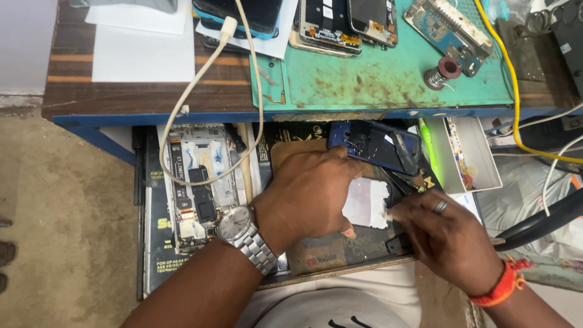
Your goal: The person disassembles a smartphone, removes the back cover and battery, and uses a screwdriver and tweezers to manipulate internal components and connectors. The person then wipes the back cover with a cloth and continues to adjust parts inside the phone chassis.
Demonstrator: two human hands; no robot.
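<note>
Fingers of both hands, left [313, 197] and right [446, 237], pinch the white panel's [364, 203] edges in the crowded drawer [146, 243].

Drawer [152, 243] crowded; blue phone frame [376, 146] blocks back.

Rust-stained green mat [388, 79], blue phone frame [376, 146], white cable [206, 67], orange wrist thread [501, 285]

A dark wooden striped surface [121, 91] with a blue front edge carries a stained green mat [388, 85]. Beside it lies a dull beige concrete floor [67, 212], evenly lit.
</note>
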